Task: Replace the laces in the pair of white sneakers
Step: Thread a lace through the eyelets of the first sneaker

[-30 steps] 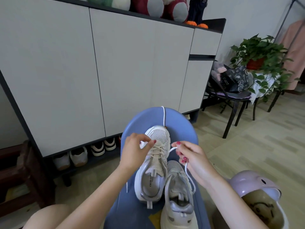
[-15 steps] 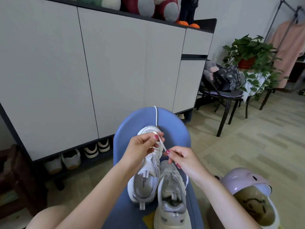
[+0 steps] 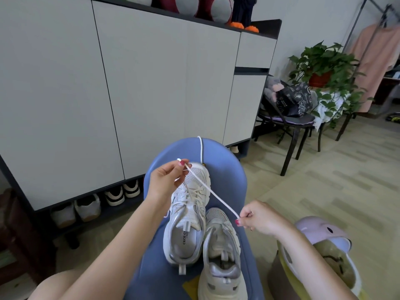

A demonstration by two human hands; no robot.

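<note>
Two white sneakers lie on a blue stool [image 3: 227, 169] in the head view, its near end hidden by the person's arms and cut off by the lower frame edge. The near sneaker [image 3: 220, 252], at about five o'clock from the far sneaker [image 3: 190, 213], loses its heel to the same edge; its eyelets are too shadowed to tell whether they carry a lace. A pink helmet [image 3: 320, 230] at four o'clock is partly cropped, and plush toys [image 3: 194, 7] atop the cabinet [image 3: 151, 83] are cut at twelve o'clock.

The stool stands on a pale wood-pattern floor [image 3: 324, 191]. The grey-fronted cabinet fills the background, with shoes [image 3: 88, 207] in its open bottom shelf at nine o'clock. A black chair [image 3: 290, 126] bearing bags and a potted plant [image 3: 324, 63] stand at two o'clock.

The far sneaker is mesh-toed, partly laced with cream criss-crossed lacing, toe pointing to twelve o'clock. A white lace [image 3: 214, 194] runs taut above it from eleven to five o'clock. The left hand [image 3: 166, 180] pinches the lace's upper end between thumb and forefinger; the right hand [image 3: 257, 217] pinches its lower end, remaining fingers curled. A second white cord [image 3: 201, 150] lies over the stool's far rim.
</note>
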